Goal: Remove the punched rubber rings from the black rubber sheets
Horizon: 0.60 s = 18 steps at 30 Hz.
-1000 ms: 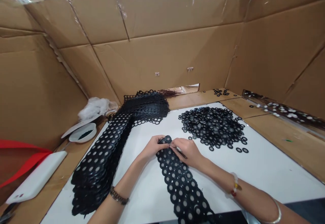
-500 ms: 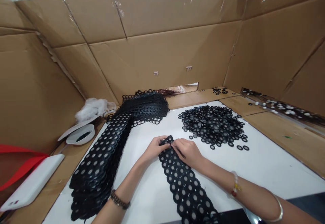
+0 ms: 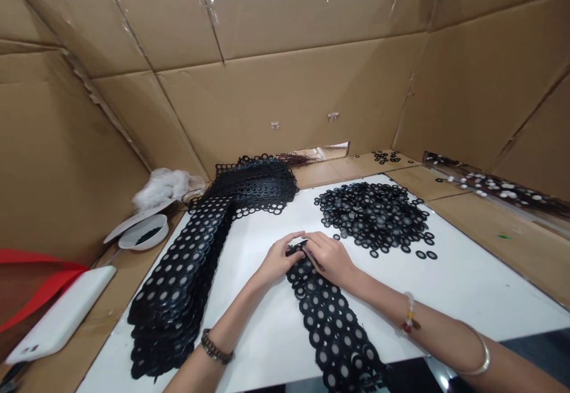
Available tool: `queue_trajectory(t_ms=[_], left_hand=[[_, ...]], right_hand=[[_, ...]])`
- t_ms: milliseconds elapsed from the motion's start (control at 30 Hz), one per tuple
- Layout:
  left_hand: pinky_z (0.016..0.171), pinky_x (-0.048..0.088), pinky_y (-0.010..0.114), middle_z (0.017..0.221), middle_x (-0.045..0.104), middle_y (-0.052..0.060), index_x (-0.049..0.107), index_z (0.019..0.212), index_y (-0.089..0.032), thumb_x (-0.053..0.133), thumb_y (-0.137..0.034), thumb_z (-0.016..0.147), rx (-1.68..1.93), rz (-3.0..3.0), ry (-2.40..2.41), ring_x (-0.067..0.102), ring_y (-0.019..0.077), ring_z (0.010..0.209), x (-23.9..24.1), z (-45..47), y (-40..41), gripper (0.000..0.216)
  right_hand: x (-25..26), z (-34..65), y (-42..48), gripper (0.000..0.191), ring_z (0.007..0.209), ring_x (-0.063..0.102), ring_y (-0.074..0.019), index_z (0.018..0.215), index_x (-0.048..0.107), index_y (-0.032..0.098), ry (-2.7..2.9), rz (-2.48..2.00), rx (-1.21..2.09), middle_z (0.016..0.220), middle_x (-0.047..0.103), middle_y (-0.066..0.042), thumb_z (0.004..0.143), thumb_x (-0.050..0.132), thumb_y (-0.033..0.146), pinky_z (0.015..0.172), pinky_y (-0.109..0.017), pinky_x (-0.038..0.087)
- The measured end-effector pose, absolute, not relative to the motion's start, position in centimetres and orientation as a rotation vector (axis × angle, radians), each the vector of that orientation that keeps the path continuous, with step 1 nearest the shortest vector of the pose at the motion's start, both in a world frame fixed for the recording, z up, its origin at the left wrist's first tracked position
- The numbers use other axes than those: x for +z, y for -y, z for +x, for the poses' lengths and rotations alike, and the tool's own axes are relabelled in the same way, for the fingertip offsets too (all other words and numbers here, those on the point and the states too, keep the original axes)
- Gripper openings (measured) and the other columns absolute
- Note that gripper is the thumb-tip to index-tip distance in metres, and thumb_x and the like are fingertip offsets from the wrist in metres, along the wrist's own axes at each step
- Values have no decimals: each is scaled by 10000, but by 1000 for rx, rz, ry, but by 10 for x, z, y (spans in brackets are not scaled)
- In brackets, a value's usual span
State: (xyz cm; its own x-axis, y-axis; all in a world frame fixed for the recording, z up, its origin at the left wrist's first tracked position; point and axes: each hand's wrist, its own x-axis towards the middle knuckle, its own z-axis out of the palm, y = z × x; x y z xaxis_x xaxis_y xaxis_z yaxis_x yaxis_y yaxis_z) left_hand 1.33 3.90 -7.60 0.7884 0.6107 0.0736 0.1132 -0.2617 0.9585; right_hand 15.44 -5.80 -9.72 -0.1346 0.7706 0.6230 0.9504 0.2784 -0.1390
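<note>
A: How did the grip stand?

B: The left hand (image 3: 279,257) was narrow, thumb and fingers pinching the far end of the ring strip (image 3: 332,316). The right hand (image 3: 330,259) curled in against that same end, touching it; its fingertips were partly hidden, so I couldn't tell what they pinched.

A: And where did the ring strip lie?

B: On the white desk (image 3: 271,333), running from both hands toward the near edge and past it, pale discs showing in its black rings.

A: What sat around it?

B: A heap of loose rings (image 3: 371,218) spread near the far right corner, a few strays just beside it. Along the left edge ran a thick stack of strips (image 3: 178,280), and a dark openwork pile (image 3: 256,185) lay across the far edge, toward the far left corner.

A: Anything off the desk?

B: Past the left edge were a white bowl (image 3: 131,238) holding something dark, a white wad (image 3: 162,188) and, nearer, a white case (image 3: 62,316) beside a red band (image 3: 66,271). A cardboard wall (image 3: 285,78) rose behind the far edge.
</note>
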Motion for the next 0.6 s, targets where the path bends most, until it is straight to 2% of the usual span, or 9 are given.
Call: queue_trajectory(t_ms=[67,133,200,333,400,533,600], left_hand=[[907,404,393,1067,656,74,606,1129,-203,686,-206,689,538,1792,-592,573,260,981,-79,13,-41,446],[865,420,370,1029,658,69,600,1122,-203,690,-212,687,540,1787,-610,584,243,924,-81,13,-43,444],[811,435,350,952,664,59,584,1130,-192,690,-223,689,527,1779,-621,594,222,846,-83,12,-44,455],[715,441,330,774,647,26,548,1161,-170,689,-253,694,492,1769,-635,582,194,700,-86,12,-46,495],[728,432,330,800,646,29,554,1146,-177,694,-254,689,495,1773,-639,574,194,710,-86,12,-46,484],[779,410,330,916,639,33,570,1117,-205,710,-246,671,515,1779,-647,563,197,769,-85,12,-46,469],[778,404,325,907,635,27,564,1128,-212,714,-247,668,519,1777,-655,558,195,768,-85,12,-45,485]], right_hand=[[-97,156,58,186,899,554,-218,872,516,168,1978,-1499,-372,971,617,-99,826,390,39,660,-311,463],[-95,157,58,191,983,526,-233,874,519,162,1981,-1484,-398,1071,585,-122,824,385,36,712,-322,468],[-92,158,58,171,979,504,-255,832,530,157,1985,-1484,-451,1097,557,-139,818,401,46,709,-338,463],[-90,159,58,204,764,493,-229,751,533,165,2045,-1467,-497,855,567,-100,775,393,20,614,-335,434],[-91,159,57,209,802,504,-232,771,534,168,2049,-1445,-460,885,574,-98,767,397,10,634,-334,441],[-96,157,56,201,1000,514,-254,853,526,164,1998,-1411,-321,1076,576,-134,792,406,15,744,-350,474],[-97,157,57,212,1010,530,-251,892,520,165,1982,-1406,-234,1070,590,-137,804,393,19,766,-358,484]])
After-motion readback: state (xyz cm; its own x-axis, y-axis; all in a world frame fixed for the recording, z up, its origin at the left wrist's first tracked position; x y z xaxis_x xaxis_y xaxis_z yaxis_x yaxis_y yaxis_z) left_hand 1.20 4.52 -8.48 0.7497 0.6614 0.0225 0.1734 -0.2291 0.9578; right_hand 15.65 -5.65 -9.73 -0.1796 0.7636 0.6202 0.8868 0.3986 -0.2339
